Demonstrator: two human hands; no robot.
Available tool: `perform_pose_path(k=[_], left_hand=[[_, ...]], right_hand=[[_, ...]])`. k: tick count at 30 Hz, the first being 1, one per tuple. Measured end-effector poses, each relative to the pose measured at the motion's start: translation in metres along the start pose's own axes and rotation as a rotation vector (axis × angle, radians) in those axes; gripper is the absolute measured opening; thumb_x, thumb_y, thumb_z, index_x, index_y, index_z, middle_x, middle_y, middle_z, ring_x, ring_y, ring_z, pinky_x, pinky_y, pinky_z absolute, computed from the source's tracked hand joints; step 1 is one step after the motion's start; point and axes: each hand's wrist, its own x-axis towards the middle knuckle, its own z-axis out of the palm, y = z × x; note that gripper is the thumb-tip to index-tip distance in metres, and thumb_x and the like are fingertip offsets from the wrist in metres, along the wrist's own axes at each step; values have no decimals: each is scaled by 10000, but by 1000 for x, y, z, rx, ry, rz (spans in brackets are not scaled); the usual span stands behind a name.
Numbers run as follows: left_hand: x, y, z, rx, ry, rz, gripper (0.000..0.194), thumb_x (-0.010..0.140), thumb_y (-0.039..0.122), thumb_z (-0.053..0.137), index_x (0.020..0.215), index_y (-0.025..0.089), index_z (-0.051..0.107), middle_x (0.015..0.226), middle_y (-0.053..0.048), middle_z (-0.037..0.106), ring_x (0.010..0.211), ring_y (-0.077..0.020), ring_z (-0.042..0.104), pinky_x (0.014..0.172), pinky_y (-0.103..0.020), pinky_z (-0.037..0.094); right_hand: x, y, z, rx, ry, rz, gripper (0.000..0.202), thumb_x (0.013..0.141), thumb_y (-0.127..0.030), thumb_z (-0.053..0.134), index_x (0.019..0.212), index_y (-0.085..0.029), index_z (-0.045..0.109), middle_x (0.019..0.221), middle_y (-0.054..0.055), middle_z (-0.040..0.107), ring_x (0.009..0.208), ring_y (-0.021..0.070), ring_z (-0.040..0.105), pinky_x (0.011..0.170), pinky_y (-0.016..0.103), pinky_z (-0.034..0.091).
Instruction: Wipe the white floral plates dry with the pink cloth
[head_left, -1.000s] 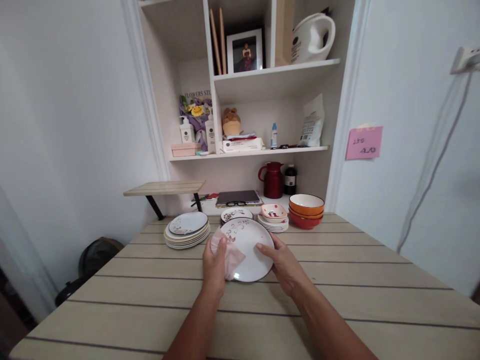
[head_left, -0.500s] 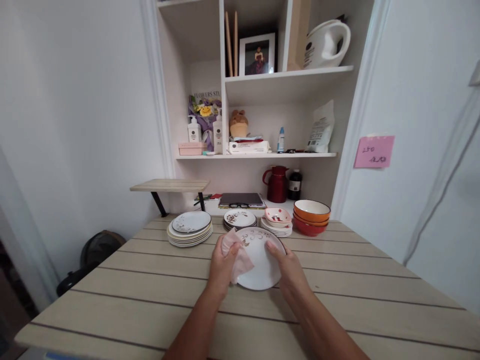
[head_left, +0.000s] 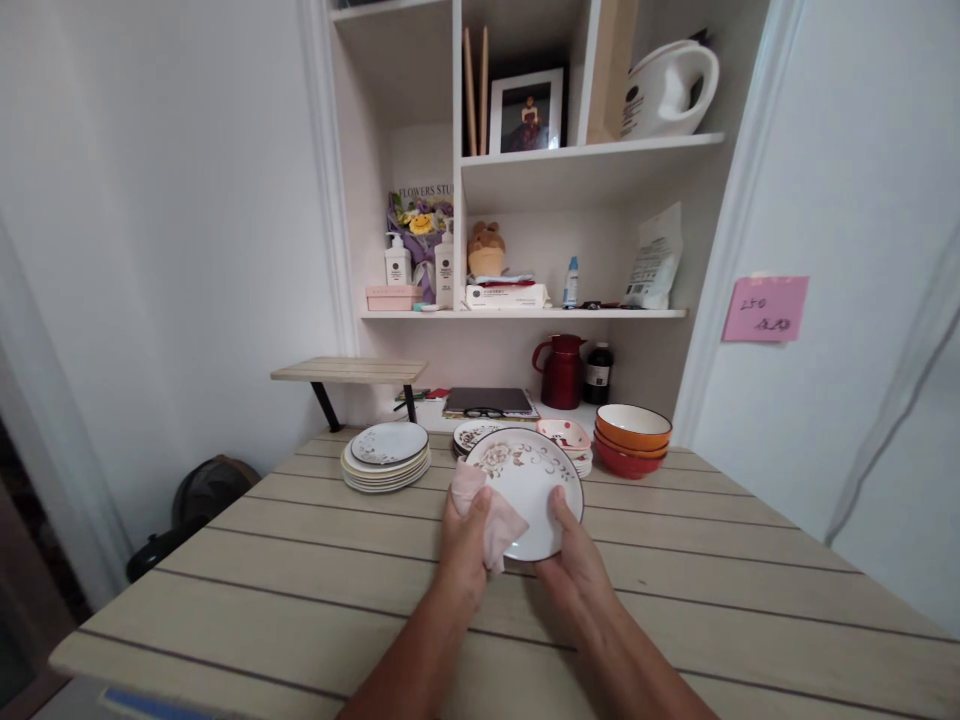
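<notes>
A white plate (head_left: 536, 500) with a dark rim and brown floral pattern is held up in front of me, tilted with its face toward me. My left hand (head_left: 466, 530) grips its left edge through a pale pink cloth (head_left: 501, 525), thumb pressing the cloth on the plate's face. On the right edge, my right hand (head_left: 574, 555) has its thumb on the face and its fingers behind, mostly hidden. Beyond the held plate lie a stack of dark-rimmed floral plates (head_left: 469, 437) and a stack topped by a pink-and-white dish (head_left: 564, 433), both partly covered.
At the left is a stack of plates (head_left: 386, 465); orange and red bowls (head_left: 631, 445) are stacked at the right. A small raised wooden stand (head_left: 350, 370) occupies the back left. Behind the table (head_left: 300, 590) are a red jug (head_left: 561, 372), a dark bottle (head_left: 598, 374) and a laptop (head_left: 487, 401).
The plate has risen and tilted up more toward me, showing more of its floral pattern. Both hands still hold it, the cloth under the left. The view has shifted slightly left.
</notes>
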Motion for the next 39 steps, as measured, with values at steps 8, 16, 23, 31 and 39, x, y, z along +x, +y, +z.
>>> perform_pose_path(k=[8,16,23,31,39], left_hand=[[10,25,-20,84,29,80,622,680,377,766,1226,210,521,1152,-111,663,1018,-253,651,876,-382,532],[5,35,-21,353,-95,97,518,678,385,750,1132,186,601,1018,-85,701,889,-208,661,783,-300,530],[-2,34,-15,265,-222,-5,503,693,378,749,1137,191,606,1032,-105,699,894,-229,662,800,-330,532],[2,32,-14,67,-140,-50,661,663,375,784,1246,189,535,1165,-124,660,1033,-265,637,882,-390,521],[-2,19,-9,-38,-137,-69,602,708,407,747,1222,168,545,1128,-144,675,1016,-270,649,890,-396,518]], right_hand=[[-10,-29,5,-517,-197,-117,598,591,-305,807,1145,-173,625,1028,87,727,850,239,672,726,333,528],[-11,-49,5,-827,-273,-294,592,592,-395,790,1124,-190,635,1006,63,720,859,231,645,707,313,509],[-10,-47,1,-828,-160,-297,450,626,-421,769,971,-143,690,784,56,737,673,200,644,588,279,488],[-13,-25,6,-436,-48,-222,629,583,-372,798,1139,-129,628,808,68,749,643,212,676,588,305,543],[-6,-14,0,-167,11,-187,645,599,-309,809,1194,-201,586,898,30,753,727,193,696,665,304,579]])
